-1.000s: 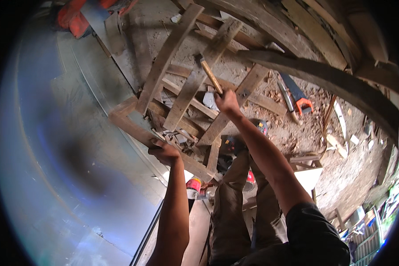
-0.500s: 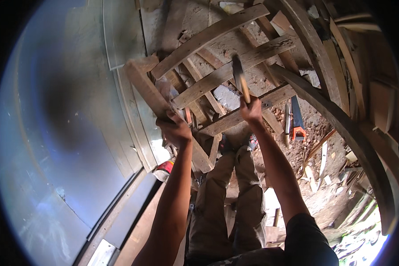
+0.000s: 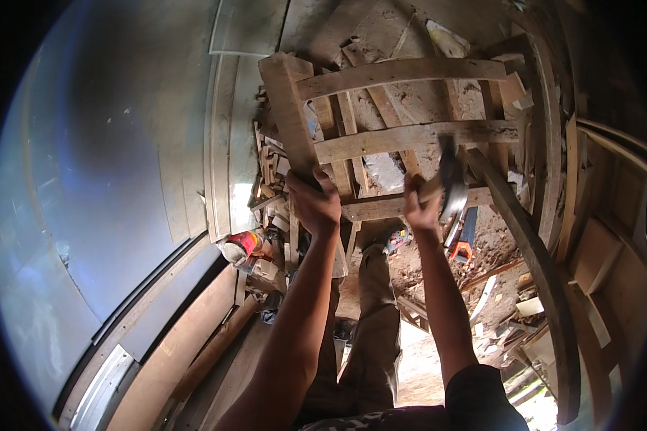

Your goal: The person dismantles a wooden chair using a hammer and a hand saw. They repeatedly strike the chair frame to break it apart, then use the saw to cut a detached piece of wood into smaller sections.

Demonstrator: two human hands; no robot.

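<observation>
My left hand is closed round a thick wooden board that forms the left side of a wooden frame. Three rails run rightward from near that board: a far curved rail, a middle rail and a near rail. In my right hand is a hammer, gripped by its short visible length of wooden handle. Its dark head is smeared by motion and hangs over the right part of the frame, between the middle and near rails. Whether it touches wood I cannot tell.
A handsaw with an orange handle lies on the dirt floor beyond my right hand. Long curved timbers stand at the right. A large grey-blue panel fills the left, with a red-and-white bundle beside it. Wood scraps litter the ground.
The view has shifted, and the frame's rails now lie more level in it. The hammer has swung from pointing away to tilting rightward. My left hand keeps its grip on the board.
</observation>
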